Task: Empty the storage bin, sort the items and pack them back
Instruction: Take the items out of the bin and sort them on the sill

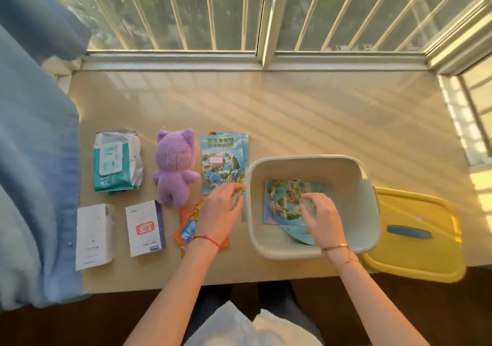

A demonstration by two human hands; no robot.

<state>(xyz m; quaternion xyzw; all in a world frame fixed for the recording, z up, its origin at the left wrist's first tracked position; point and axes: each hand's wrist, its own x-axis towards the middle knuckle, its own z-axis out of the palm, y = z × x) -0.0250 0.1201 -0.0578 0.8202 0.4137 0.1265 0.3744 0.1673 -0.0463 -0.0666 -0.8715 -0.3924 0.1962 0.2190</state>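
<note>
The pale storage bin [306,158] stands open on the sill at the right. Inside lie a couple of blue map leaflets [285,199]. My right hand [320,216] is down in the bin, fingers spread, fingertips resting on the top leaflet. My left hand [222,208] is at the bin's left wall, fingers curled by the lower corner of a leaflet stack [222,156]; what it grips is unclear. Laid out to the left are a purple plush toy [173,163], a wipes pack [117,162], a white packet [93,236], a tissue pack [145,228] and orange sachets [187,222].
The bin's yellow lid [415,239] with a blue handle lies right of the bin, overhanging the sill's front edge. A blue blanket [32,159] covers the left end. Window bars [213,13] close off the far side.
</note>
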